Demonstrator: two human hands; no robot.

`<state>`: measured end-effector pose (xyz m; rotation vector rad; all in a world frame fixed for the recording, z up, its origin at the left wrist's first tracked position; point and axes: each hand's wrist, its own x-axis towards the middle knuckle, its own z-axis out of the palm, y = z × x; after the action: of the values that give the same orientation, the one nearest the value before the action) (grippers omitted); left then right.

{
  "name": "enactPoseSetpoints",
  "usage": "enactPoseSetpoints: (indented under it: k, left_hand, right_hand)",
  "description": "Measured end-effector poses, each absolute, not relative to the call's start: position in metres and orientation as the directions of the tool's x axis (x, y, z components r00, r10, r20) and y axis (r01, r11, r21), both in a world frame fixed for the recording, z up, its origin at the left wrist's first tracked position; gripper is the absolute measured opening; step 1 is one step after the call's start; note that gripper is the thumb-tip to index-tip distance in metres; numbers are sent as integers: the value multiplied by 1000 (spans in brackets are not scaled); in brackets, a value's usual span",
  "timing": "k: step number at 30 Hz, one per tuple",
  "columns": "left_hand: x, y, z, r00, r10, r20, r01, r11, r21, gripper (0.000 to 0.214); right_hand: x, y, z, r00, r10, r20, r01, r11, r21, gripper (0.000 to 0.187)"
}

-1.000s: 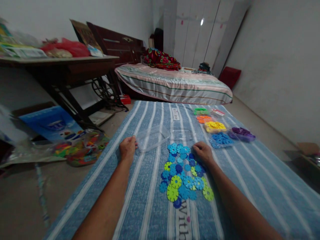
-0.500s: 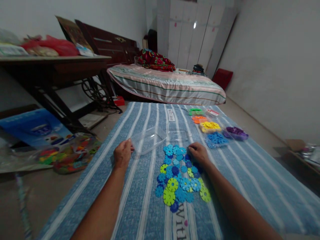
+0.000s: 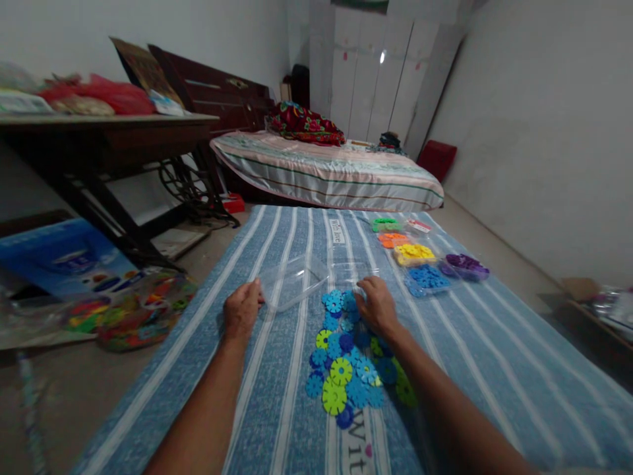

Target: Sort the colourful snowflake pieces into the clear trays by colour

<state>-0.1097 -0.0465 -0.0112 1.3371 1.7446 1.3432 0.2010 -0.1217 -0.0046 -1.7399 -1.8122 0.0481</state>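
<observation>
My left hand point(image 3: 241, 310) grips the near left edge of a clear plastic tray point(image 3: 294, 280) lying on the blue striped cloth point(image 3: 277, 369). My right hand point(image 3: 376, 305) rests, fingers curled, on the far end of a heap of flat blue, light-blue and yellow-green snowflake discs point(image 3: 346, 366). Whether its fingers pinch a disc is hidden. A second clear tray point(image 3: 352, 269) lies just beyond the heap.
At the cloth's far right stand small trays of sorted discs: green point(image 3: 384, 223), orange point(image 3: 393, 238), yellow point(image 3: 414, 252), blue point(image 3: 426, 277), purple point(image 3: 465, 265). A bag of mixed discs point(image 3: 141, 310) lies on the floor left. A dark table point(image 3: 113, 132) and a bed point(image 3: 326, 168) stand behind.
My right hand has slid left from the heap's right edge onto its far end, nearer the clear tray. My left hand keeps its hold on the tray edge.
</observation>
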Motion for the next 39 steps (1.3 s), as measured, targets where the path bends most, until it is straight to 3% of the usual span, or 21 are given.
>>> enactPoseSetpoints:
  k: [2,5,8,11,14,19,27,33,39]
  left_hand:
    - [-111,-45,-13,-351,926,135,381,9,924,39]
    - [-112,-43,-13,-357,924,135,388,16,922,40]
    - [-112,-43,-12,-362,924,119,358,20,934,39]
    - [-111,-42,-10,-366,926,97,335,34,942,38]
    - [-111,-41,-9,-372,924,88,344,49,938,35]
    - [-109,-41,-6,-376,924,72,343,66,937,30]
    - [-107,-43,-1,-383,922,63,370,91,925,31]
    - [-106,-41,-4,-374,924,77,352,65,934,33]
    - [-98,-53,13,-380,922,69,364,80,928,30]
  right_hand:
    - [196,-114,11,10,900,436,945,134,-299,32]
    - [191,-98,31,-4,942,335,986,60,-155,33]
    - [190,-89,42,19,971,237,993,8,-114,28]
    - [197,-102,45,33,973,227,995,-11,-98,26]
    - [215,-139,45,37,960,278,997,-18,-71,26]
    - [273,-220,35,28,858,512,1000,-25,-12,26]
    - [346,-271,9,197,863,464,973,-230,15,28]
    - [367,-264,-12,195,855,481,980,-190,-61,30]
    - [362,-267,-21,185,770,611,982,-161,-94,30]
